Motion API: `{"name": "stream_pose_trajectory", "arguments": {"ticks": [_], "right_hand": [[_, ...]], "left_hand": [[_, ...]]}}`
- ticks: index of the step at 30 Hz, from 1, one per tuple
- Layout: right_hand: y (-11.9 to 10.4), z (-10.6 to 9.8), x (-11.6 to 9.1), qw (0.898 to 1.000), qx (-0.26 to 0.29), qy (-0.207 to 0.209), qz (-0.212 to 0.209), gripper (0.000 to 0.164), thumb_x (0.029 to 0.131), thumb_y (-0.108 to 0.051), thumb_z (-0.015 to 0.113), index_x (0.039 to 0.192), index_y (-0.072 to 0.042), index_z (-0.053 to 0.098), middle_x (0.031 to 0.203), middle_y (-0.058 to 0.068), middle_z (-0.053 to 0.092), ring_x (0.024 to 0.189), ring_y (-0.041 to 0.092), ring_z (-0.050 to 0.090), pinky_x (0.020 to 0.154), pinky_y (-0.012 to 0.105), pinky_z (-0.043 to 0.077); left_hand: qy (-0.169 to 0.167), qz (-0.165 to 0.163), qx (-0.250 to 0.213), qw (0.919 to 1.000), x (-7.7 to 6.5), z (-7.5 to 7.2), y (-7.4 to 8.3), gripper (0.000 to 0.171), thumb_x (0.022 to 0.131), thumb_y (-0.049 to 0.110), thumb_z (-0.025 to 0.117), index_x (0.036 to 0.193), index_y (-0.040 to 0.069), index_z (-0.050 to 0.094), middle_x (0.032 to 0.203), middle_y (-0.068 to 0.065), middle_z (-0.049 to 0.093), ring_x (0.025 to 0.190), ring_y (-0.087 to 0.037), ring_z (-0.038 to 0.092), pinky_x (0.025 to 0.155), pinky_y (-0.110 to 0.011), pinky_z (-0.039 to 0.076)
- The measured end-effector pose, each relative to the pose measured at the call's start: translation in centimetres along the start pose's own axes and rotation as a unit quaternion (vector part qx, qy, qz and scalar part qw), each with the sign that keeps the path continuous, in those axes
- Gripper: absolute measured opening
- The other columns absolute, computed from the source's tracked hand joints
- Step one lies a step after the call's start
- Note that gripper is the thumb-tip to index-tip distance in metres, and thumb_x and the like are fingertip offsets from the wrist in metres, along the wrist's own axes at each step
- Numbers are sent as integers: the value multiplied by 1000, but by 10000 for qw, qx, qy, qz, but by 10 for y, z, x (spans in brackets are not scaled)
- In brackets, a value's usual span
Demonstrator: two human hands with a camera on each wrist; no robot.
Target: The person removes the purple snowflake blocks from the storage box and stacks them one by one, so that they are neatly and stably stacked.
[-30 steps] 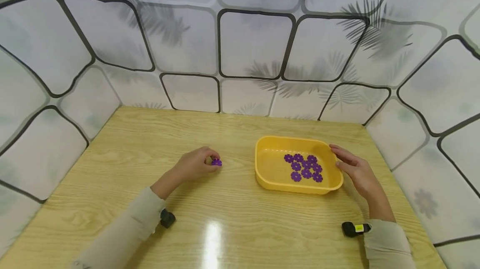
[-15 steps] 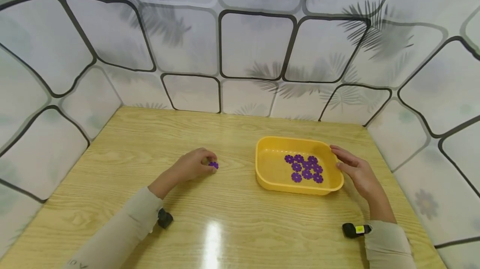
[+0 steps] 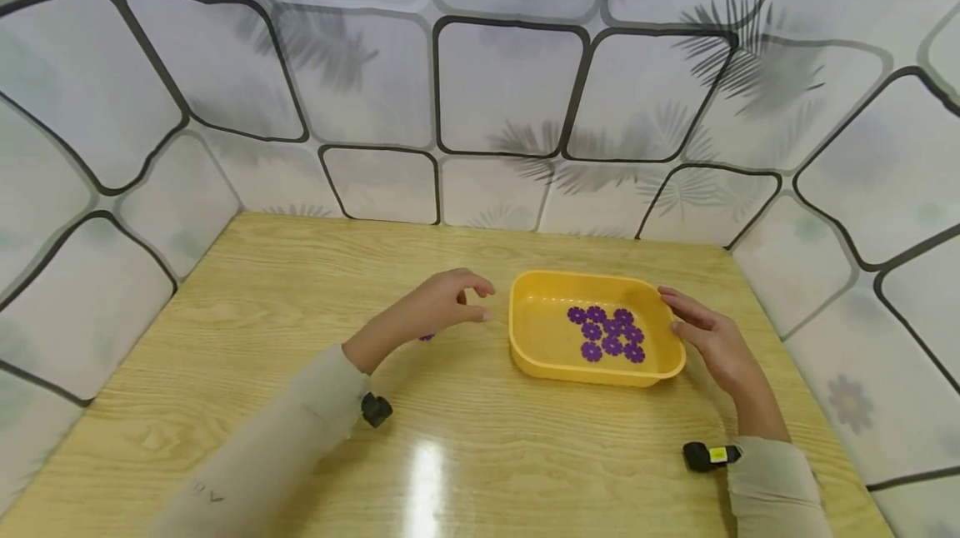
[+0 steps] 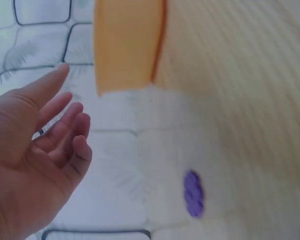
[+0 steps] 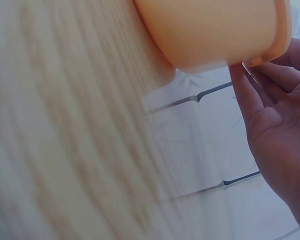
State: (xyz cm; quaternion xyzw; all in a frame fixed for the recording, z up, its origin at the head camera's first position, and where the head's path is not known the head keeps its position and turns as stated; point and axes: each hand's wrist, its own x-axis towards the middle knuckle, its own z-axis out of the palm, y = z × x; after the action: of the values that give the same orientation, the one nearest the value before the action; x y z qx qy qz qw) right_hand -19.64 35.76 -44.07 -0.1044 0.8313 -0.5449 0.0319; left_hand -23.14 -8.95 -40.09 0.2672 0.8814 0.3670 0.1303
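Note:
My left hand (image 3: 438, 303) is in the air just left of the yellow tray (image 3: 525, 367), thumb and fingers apart with nothing between them. Behind that hand, a purple flower-shaped disc (image 3: 427, 337) lies on the table, mostly covered by the wrist in the head view. The left wrist view shows this disc (image 4: 193, 194) whole, well away from the fingers. My right hand (image 3: 712, 342) touches the tray's right end, its fairly straight fingers at the rim and the thumb against the outer wall. Several matching purple discs (image 3: 612, 346) lie flat inside the tray, towards its right half.
The wood-grain table (image 3: 480, 446) carries the tray right of centre. A patterned backdrop (image 3: 495, 88) rises behind it and along both sides. Each wrist wears a black camera, at the left sleeve (image 3: 285, 430) and the right sleeve (image 3: 776, 480).
My left hand has let go of the purple disc, leaving it on the table, and has moved right and away from me towards the tray. The right hand and tray stay put.

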Motion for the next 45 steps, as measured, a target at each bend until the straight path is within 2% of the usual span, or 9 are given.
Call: {"name": "stream_pose_trajectory", "arguments": {"ticks": [4,9,18,22,26,32,36,42,45], "right_hand": [[-2,0,0,10000,-49,6,55,53,104,-22,57,151,0,43,161,0,39,129,-14,40,95,5,40],[-2,-1,-1,9997,-195,-2,144,54,104,-25,57,151,-3,44,161,2,38,130,-13,39,95,4,40],[0,0,0,9999,-143,-15,96,53,104,-23,57,151,-1,43,160,1,40,128,-15,40,95,4,40],[-1,0,0,9995,-260,7,163,54,104,-25,57,152,-3,43,161,1,39,129,-14,40,95,4,40],[-1,0,0,9995,-244,-11,191,54,104,-25,57,152,-4,43,161,0,39,130,-13,40,95,4,40],[1,-2,0,9996,-280,-58,32,53,105,-23,56,152,-1,43,159,-6,41,129,-16,40,95,4,40],[0,-1,-1,9998,-203,-76,23,53,105,-22,56,151,0,42,160,-5,40,130,-14,41,95,4,40],[0,-1,-3,9999,-112,-89,21,54,105,-20,56,152,0,41,161,-3,38,129,-15,41,95,5,41],[1,0,-2,9999,5,-121,-1,54,104,-19,56,152,1,41,161,-4,39,129,-15,42,95,5,42]], "left_hand": [[-310,384,-146,9987,20,11,18,44,96,32,71,135,13,62,126,-10,63,92,-19,59,79,-34,52],[-699,733,-160,9947,42,31,32,42,97,31,69,135,15,63,132,-10,62,102,-17,59,90,-32,51],[-1119,1039,275,9879,75,60,49,43,96,30,71,135,13,63,130,-3,63,104,-11,59,89,-24,49],[-1334,1043,395,9848,86,72,58,43,94,29,73,133,13,65,129,-2,65,113,-14,60,93,-23,48],[-1565,891,388,9829,94,82,64,42,93,28,74,132,14,66,130,-2,66,120,-14,59,98,-23,47],[-1747,708,496,9808,105,96,63,37,91,28,76,126,17,69,123,6,66,111,-6,58,97,-19,46],[-1907,608,651,9776,109,106,62,36,91,28,76,125,18,70,121,8,67,109,-4,60,96,-17,47],[-1966,947,1013,9706,112,113,63,34,93,24,74,125,15,70,121,4,69,110,-6,62,95,-16,47],[-1968,986,1177,9683,113,113,63,34,94,23,73,127,15,70,123,3,68,112,-7,61,96,-16,47]]}}
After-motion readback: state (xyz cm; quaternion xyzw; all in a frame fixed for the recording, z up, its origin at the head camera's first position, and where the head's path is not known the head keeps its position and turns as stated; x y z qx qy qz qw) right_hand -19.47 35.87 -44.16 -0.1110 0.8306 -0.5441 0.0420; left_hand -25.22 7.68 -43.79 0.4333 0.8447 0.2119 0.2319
